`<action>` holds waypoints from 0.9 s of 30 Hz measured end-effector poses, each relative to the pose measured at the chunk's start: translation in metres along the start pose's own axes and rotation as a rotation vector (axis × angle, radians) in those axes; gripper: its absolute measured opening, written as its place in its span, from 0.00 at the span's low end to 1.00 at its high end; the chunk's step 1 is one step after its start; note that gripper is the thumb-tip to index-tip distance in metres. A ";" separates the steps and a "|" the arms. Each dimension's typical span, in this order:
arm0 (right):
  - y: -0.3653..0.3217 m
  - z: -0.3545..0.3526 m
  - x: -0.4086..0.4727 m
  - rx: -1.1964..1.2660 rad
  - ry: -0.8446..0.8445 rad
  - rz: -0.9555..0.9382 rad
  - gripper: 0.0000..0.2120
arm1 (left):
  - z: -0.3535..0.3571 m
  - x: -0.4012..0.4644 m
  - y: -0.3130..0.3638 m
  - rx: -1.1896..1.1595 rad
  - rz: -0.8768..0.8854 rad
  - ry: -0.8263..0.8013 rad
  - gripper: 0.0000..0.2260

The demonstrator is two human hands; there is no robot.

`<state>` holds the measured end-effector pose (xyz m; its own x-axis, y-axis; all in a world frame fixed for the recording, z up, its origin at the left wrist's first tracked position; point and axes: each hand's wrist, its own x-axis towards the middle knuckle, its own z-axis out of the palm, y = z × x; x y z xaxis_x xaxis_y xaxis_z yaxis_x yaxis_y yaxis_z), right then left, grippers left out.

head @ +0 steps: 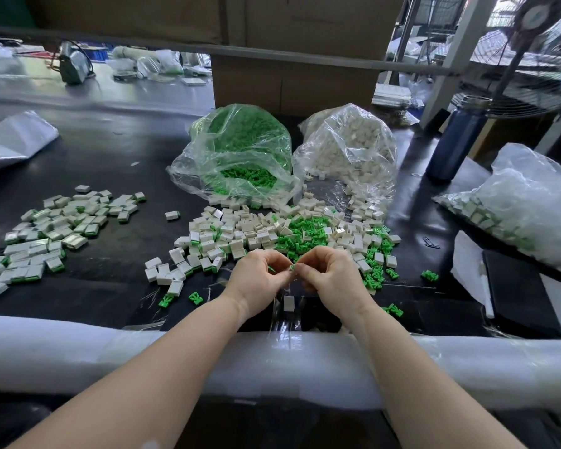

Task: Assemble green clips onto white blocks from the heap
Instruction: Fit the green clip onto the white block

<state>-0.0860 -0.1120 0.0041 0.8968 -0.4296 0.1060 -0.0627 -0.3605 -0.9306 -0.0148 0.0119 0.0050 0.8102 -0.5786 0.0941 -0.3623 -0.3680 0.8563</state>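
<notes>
My left hand (259,277) and my right hand (327,273) meet fingertip to fingertip just above the black table, near its front edge. Between them a small green clip (292,268) is pinched; only a sliver of it shows. My left hand's curled fingers also hide something with a green edge (270,270); what it is I cannot tell. Directly behind the hands lies the mixed heap of white blocks (221,236) and green clips (300,236). One white block (288,303) stands below the hands. Assembled white-and-green pieces (49,234) are spread at the left.
An open bag of green clips (240,153) and a bag of white blocks (347,153) stand behind the heap. Another filled bag (515,209) lies at the right, beside a blue bottle (457,137). White foam padding (78,354) covers the table's front edge. Cardboard boxes (292,82) rise behind.
</notes>
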 end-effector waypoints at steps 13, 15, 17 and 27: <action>0.006 0.005 -0.002 0.156 0.033 -0.021 0.06 | 0.011 -0.001 -0.001 -0.056 -0.004 0.127 0.02; 0.007 0.006 -0.001 0.200 0.036 -0.009 0.05 | 0.011 -0.003 -0.001 -0.081 0.015 0.120 0.03; 0.008 0.006 -0.001 0.234 0.019 0.007 0.03 | 0.011 -0.004 -0.001 -0.113 0.044 0.105 0.04; 0.006 0.003 -0.001 0.300 -0.164 0.017 0.09 | 0.009 -0.007 0.002 -0.227 0.079 0.004 0.08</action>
<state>-0.0859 -0.1112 -0.0028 0.9567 -0.2858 0.0546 0.0316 -0.0844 -0.9959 -0.0249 0.0086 0.0017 0.7853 -0.5961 0.1672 -0.3121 -0.1480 0.9385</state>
